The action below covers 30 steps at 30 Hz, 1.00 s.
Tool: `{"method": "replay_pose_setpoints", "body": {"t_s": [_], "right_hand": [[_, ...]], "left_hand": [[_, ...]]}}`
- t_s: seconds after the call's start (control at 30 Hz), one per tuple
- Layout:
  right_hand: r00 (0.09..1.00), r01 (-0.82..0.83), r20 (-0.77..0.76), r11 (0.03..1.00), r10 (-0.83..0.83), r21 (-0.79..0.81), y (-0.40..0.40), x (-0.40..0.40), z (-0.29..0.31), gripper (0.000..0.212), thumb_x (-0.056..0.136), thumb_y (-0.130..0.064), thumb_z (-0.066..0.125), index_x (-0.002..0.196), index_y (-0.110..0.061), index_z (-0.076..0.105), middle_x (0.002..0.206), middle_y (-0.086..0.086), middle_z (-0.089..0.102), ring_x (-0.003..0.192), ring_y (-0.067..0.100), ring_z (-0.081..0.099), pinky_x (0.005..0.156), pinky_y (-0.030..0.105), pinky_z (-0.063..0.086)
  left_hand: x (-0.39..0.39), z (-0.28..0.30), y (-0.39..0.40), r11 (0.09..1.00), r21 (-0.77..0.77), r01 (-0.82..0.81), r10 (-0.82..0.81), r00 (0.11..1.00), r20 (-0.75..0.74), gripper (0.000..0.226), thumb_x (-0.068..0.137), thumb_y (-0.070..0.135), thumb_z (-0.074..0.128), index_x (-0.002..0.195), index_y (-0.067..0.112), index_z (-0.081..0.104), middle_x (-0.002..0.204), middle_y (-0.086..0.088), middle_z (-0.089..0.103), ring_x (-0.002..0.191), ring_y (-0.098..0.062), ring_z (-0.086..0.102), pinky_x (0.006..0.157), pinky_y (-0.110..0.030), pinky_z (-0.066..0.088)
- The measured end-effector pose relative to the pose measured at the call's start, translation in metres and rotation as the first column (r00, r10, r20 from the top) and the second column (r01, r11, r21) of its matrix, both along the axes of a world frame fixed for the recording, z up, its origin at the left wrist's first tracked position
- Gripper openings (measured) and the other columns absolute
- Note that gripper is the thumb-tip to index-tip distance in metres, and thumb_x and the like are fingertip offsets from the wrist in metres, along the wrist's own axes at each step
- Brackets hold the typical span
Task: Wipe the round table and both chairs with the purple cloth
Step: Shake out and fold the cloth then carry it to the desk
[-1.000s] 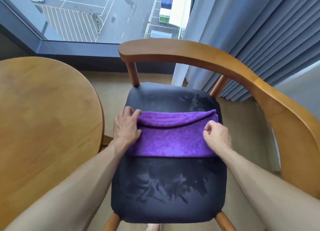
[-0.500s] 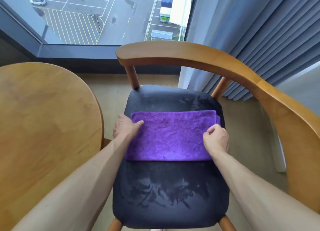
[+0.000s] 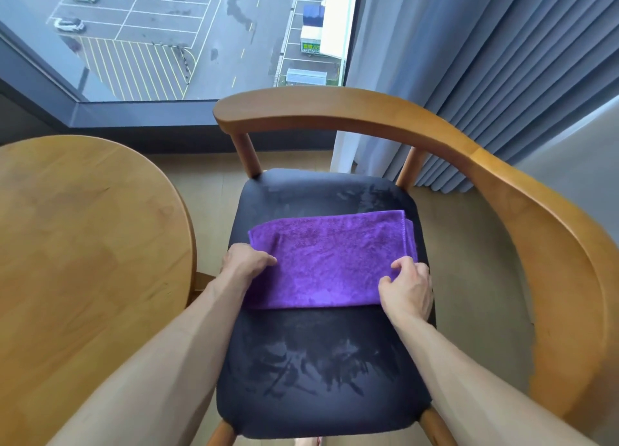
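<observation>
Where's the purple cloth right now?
In the head view the purple cloth lies folded across the middle of the black chair seat, right of the round table, gripped at both ends.

Head-worn wide-angle view, looking steeply down from above.

The single camera is facing forward and down over a chair (image 3: 321, 362) close below, taking in the bench (image 3: 83, 244) at the left edge, the window (image 3: 187, 33) ahead and curtains (image 3: 485, 70) at the right; no second view is sharing the scene.
</observation>
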State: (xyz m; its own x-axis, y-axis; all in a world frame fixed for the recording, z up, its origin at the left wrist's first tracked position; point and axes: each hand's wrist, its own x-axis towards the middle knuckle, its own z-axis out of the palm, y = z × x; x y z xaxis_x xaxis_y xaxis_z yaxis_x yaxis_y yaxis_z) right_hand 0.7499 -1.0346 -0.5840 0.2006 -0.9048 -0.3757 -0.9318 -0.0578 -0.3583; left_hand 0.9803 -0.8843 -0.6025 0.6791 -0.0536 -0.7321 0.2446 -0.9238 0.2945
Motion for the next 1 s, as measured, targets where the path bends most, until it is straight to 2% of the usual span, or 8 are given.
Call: {"method": "replay_pose_setpoints", "body": {"t_s": [0.1,0.23,0.4,0.5,0.6,0.77,0.93,1.0], "right_hand": [[1.000,0.012,-0.002,1.000,-0.012,0.019,0.002,-0.005,0.003,0.024,0.084,-0.014,0.061,0.107,-0.020,0.055,0.119,0.005,0.052,0.113,0.029,0.051,0.096,0.041,0.045],[0.996,0.086,-0.003,0.995,-0.086,0.040,0.004,-0.014,0.003,0.034,0.083,-0.012,0.061,0.115,-0.018,0.053,0.123,0.007,0.050,0.116,0.030,0.050,0.093,0.039,0.044],[0.982,0.187,0.000,0.975,-0.188,0.120,0.001,-0.023,0.004,0.046,0.084,-0.012,0.059,0.129,-0.016,0.051,0.129,0.010,0.048,0.119,0.033,0.050,0.092,0.039,0.043],[0.972,0.227,0.028,0.963,-0.233,0.148,-0.001,-0.029,0.007,0.048,0.085,-0.009,0.056,0.133,-0.016,0.050,0.131,0.011,0.047,0.120,0.033,0.049,0.091,0.038,0.043],[0.955,0.283,0.047,0.945,-0.294,0.165,-0.005,-0.036,0.009,0.046,0.088,-0.006,0.052,0.133,-0.016,0.051,0.132,0.012,0.048,0.119,0.034,0.050,0.093,0.037,0.041],[0.949,0.282,0.072,0.929,-0.306,0.238,-0.027,-0.041,0.005,0.038,0.102,-0.022,0.039,0.137,-0.009,0.051,0.141,0.018,0.051,0.129,0.033,0.046,0.103,0.036,0.036],[0.887,0.427,0.038,0.850,-0.460,0.310,-0.046,-0.031,-0.003,0.051,0.098,-0.039,0.046,0.131,-0.001,0.052,0.132,0.020,0.056,0.120,0.037,0.055,0.098,0.041,0.048],[0.826,0.530,-0.029,0.759,-0.563,0.379,-0.046,-0.029,-0.006,0.055,0.090,-0.033,0.058,0.131,0.003,0.052,0.132,0.019,0.054,0.117,0.039,0.057,0.096,0.046,0.051]], "left_hand": [[-0.003,0.002,0.003,0.996,-0.045,-0.083,0.081,0.996,-0.037,0.070,0.071,0.028,0.088,0.128,-0.002,0.058,0.127,-0.014,0.063,0.112,-0.033,0.061,0.087,-0.032,0.047],[-0.003,0.011,0.006,0.977,-0.074,-0.201,0.186,0.967,-0.172,0.064,0.078,0.022,0.084,0.129,-0.002,0.052,0.121,-0.017,0.057,0.106,-0.036,0.057,0.082,-0.039,0.044],[-0.008,0.032,-0.010,0.953,-0.272,-0.134,0.119,0.990,-0.068,0.025,0.077,0.007,0.075,0.099,0.007,0.064,0.106,-0.015,0.070,0.083,-0.029,0.066,0.077,-0.041,0.058],[-0.029,0.051,-0.044,0.933,-0.330,0.143,-0.093,0.982,0.163,0.016,0.070,0.013,0.069,0.082,0.017,0.058,0.084,-0.003,0.069,0.084,-0.025,0.066,0.070,-0.033,0.054],[-0.068,0.066,-0.090,0.862,-0.299,0.410,-0.311,0.892,0.327,0.020,0.069,0.019,0.065,0.073,0.021,0.045,0.073,0.003,0.059,0.077,-0.025,0.061,0.061,-0.030,0.042],[-0.133,0.050,-0.154,0.661,-0.491,0.567,-0.642,0.767,0.022,0.030,0.085,0.034,0.070,0.109,0.023,0.055,0.085,-0.009,0.072,0.078,-0.029,0.073,0.065,-0.043,0.063],[-0.098,0.022,-0.171,0.614,-0.079,0.785,-0.691,0.584,0.427,0.033,0.085,0.025,0.066,0.117,0.017,0.061,0.119,-0.009,0.059,0.113,-0.030,0.056,0.088,-0.040,0.048],[-0.074,0.017,-0.171,0.571,0.101,0.814,-0.758,0.477,0.444,0.051,0.085,0.038,0.071,0.129,0.018,0.054,0.129,-0.009,0.052,0.122,-0.031,0.050,0.097,-0.045,0.045]]}}
